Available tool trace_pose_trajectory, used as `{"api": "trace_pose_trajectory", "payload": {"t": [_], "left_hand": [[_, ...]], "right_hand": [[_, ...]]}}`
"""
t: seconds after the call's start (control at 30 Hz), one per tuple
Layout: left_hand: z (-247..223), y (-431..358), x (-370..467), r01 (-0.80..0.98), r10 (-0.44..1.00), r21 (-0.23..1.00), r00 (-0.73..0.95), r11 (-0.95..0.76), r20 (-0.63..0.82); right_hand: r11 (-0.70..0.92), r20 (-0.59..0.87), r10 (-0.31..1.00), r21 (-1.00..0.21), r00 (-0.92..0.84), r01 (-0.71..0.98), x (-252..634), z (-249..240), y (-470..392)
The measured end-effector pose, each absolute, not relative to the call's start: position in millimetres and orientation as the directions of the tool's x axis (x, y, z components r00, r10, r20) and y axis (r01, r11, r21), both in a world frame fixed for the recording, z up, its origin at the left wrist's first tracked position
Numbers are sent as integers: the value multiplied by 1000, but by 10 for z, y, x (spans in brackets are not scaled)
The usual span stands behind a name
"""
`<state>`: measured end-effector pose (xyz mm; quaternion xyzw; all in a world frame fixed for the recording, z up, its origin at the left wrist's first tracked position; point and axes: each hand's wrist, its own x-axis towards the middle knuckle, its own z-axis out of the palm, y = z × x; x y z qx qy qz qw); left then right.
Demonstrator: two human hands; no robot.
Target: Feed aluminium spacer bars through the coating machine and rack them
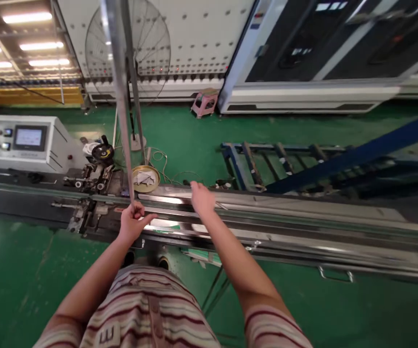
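Observation:
My left hand is closed around the lower end of a long thin metal bar, its thumb stretched out to the right. The bar rises steeply out of the top of the view. My right hand is over the rails of the long bench machine, fingers curled together near its far edge. A small dark piece shows by those fingertips; whether they hold it is unclear. Left of my left hand are the machine's clamp parts. A green-and-white piece lies between my hands.
A control box with a screen and a black handwheel stand left. Behind the bench are a round tray with a cloth, a blue roller frame, a pink stool and a large fan. Drawer handles protrude in front.

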<state>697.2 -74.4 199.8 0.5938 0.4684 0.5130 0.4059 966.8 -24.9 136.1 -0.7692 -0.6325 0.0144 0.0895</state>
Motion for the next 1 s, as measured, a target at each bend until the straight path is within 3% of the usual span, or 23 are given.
{"api": "trace_pose_trajectory", "payload": {"t": [0.1,0.17,0.3,0.5,0.67,0.73,0.8,0.9,0.97,1.0], "left_hand": [[1993,-720,6923,131,981,973,43,-191,187],[1989,-709,6890,115,984,978,62,-174,167],[1948,-705,6811,89,987,986,96,-141,133],[1948,-726,6716,69,985,987,106,-144,136],[1916,-742,6686,91,980,986,154,-139,124],[1875,-750,6681,74,975,988,187,-135,120],[1863,-754,6678,21,976,991,179,-130,125],[1920,-754,6671,-31,978,989,153,-142,145],[1966,-760,6657,-22,974,988,168,-153,154],[1977,-767,6647,-15,972,987,175,-159,159]], "right_hand": [[10,154,985,-481,73,877,9536,1852,-446],[242,210,966,-542,-149,805,9368,2164,-640],[467,263,884,-442,-387,766,8998,2503,-933],[568,315,821,-355,-477,743,8821,2515,-949],[659,346,740,-199,-577,725,8771,2564,-1021],[690,326,720,-243,-612,682,8731,2527,-1029],[642,347,767,-426,-540,638,8715,2410,-973],[353,407,912,-723,-46,593,8808,2108,-761],[144,339,913,-786,225,601,8950,1872,-585],[58,286,924,-761,254,646,9035,1754,-504]]}}
